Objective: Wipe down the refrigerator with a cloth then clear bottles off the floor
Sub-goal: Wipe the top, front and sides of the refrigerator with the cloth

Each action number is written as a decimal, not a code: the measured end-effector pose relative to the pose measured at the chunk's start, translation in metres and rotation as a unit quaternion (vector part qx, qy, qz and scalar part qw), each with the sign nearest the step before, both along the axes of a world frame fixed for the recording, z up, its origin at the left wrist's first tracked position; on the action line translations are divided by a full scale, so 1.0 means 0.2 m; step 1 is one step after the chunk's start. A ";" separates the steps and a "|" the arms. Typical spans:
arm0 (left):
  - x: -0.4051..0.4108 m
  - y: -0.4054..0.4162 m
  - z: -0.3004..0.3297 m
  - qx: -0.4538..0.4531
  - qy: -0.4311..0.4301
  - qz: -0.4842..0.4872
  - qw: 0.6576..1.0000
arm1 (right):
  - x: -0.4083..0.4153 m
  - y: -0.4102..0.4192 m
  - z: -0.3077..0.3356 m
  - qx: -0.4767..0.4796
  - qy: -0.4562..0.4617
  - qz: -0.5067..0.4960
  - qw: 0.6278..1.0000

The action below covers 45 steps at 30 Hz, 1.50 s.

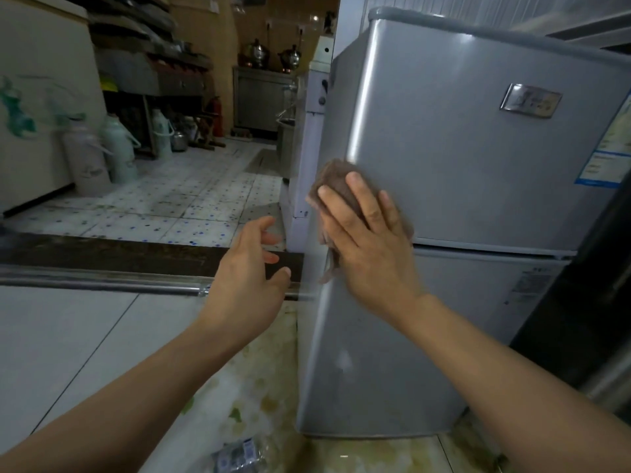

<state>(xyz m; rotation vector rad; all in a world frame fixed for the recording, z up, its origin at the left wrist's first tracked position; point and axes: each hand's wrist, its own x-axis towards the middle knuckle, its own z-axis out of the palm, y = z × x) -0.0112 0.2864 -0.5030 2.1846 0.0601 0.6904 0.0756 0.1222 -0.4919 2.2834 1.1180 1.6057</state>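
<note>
Head view: right hand (367, 240) presses a cloth (336, 189) flat against the fridge (461, 158).
Fingers lie straight over the brown cloth at the upper door's left edge. Left hand (249, 274) hovers relaxed, holding nothing, just left of the fridge. A bottle (239, 455) lies on the near floor.

Right hand (367, 240) lies flat, fingers (362, 196) straight; left hand (247, 273) hovers, loosely curled.
</note>
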 end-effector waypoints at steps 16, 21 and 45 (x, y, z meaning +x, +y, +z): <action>-0.02 -0.06 -0.06 0.010 0.000 0.025 1.000 | -0.05 0.01 -0.16 0.005 -0.014 -0.023 1.000; -0.02 -0.06 -0.04 0.025 -0.001 0.013 1.000 | 0.00 -0.15 -0.17 -0.032 -0.022 -0.007 0.999; 0.20 -0.36 -0.05 0.044 -0.016 0.059 0.997 | 0.08 -0.78 -0.32 0.250 -0.016 -0.115 0.961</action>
